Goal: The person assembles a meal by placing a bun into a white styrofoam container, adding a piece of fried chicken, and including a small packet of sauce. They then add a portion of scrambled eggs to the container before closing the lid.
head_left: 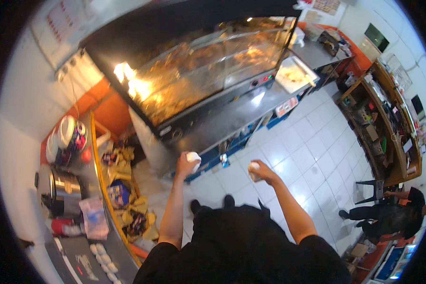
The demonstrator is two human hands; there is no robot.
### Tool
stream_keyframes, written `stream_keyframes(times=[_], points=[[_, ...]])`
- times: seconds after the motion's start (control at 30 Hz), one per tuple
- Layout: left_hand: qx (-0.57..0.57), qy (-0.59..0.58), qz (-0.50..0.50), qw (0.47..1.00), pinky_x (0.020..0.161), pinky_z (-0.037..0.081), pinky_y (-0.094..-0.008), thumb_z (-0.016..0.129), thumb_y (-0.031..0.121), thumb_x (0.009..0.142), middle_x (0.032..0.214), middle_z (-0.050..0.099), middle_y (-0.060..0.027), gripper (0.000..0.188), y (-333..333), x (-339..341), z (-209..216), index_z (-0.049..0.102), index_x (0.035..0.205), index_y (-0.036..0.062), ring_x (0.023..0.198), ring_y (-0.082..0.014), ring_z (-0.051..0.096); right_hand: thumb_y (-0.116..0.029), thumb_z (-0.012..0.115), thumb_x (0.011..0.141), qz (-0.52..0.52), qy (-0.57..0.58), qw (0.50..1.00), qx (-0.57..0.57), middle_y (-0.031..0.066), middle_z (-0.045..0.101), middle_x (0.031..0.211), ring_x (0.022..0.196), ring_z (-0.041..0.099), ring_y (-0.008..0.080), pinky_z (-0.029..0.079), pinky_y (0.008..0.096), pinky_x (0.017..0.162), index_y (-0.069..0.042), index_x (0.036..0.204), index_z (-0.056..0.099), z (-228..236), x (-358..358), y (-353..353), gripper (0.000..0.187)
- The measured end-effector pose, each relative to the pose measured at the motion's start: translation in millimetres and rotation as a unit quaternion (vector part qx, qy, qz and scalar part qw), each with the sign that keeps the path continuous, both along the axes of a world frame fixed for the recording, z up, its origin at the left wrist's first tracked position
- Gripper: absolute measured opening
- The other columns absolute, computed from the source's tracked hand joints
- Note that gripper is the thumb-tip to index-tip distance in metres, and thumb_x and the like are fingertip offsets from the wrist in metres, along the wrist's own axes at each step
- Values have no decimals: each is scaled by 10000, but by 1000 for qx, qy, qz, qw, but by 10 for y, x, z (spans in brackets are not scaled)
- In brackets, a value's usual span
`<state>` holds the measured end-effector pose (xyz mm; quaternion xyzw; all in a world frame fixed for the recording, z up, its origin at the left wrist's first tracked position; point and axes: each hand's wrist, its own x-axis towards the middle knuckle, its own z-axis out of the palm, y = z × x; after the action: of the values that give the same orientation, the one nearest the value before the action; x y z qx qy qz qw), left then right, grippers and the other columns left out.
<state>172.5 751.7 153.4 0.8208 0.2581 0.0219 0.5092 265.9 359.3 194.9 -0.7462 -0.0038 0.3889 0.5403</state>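
Observation:
My left hand (182, 170) is closed around a small white rounded thing (193, 160), held out above the floor by the front edge of the steel counter. Farther right, my right hand (266, 174) grips a small whitish and brown thing (254, 169), also in the air over the tiles. Their exact kind is too blurred to make out. Both arms reach forward, and the hands are well apart. Ahead stands a lit glass food warmer (208, 61) with browned food inside, on the steel counter (208, 125).
A white tray (291, 75) with yellowish bits sits right of the warmer. At left, a side counter (91, 189) bears a metal pot (57, 187), a pink cloth (94, 217) and several white rounded items (104, 262). Wooden shelves (388, 128) and another person (393, 213) are at right.

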Motion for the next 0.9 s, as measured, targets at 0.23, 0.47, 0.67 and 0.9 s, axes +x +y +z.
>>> stream_keyframes(times=[0.23, 0.47, 0.67, 0.9], points=[[214, 46, 9, 976, 1062, 432, -539, 869, 377, 646, 1322, 480, -290, 808, -743, 1797, 7, 515, 1330, 130, 1247, -498, 488, -325, 782, 828, 26, -43, 998, -37, 178, 592, 1272, 1068, 637, 281, 564, 425, 871, -165, 1485, 459, 77, 1575, -480, 749], [248, 37, 10, 968, 1079, 452, -535, 873, 395, 695, 1461, 428, -324, 846, -1105, 2732, -99, 491, 1385, 89, 1351, -505, 444, -407, 754, 773, 225, -395, 852, -260, 269, 510, 1371, 1244, 484, 487, 485, 540, 1018, -243, 1375, 602, 41, 3163, 350, 643], [243, 156, -7, 957, 1128, 399, -525, 869, 444, 727, 1497, 407, -284, 957, -1575, 2973, 280, 431, 1483, 56, 1431, -444, 361, -286, 653, 911, 296, -567, 732, -236, 299, 440, 1423, 1233, 480, 511, 470, 543, 1039, -172, 1487, 471, -862, 3870, 264, 615], [47, -433, -377, 818, 833, 599, -330, 733, -35, 892, 1035, 752, -162, 215, -1658, 3853, 4128, 734, 1107, -43, 960, -264, 745, -129, 689, 916, 296, -390, 871, 39, 251, 488, 1440, 1279, 541, 392, 514, 467, 1008, -140, 1513, 422, -384, 4481, -686, 654]])
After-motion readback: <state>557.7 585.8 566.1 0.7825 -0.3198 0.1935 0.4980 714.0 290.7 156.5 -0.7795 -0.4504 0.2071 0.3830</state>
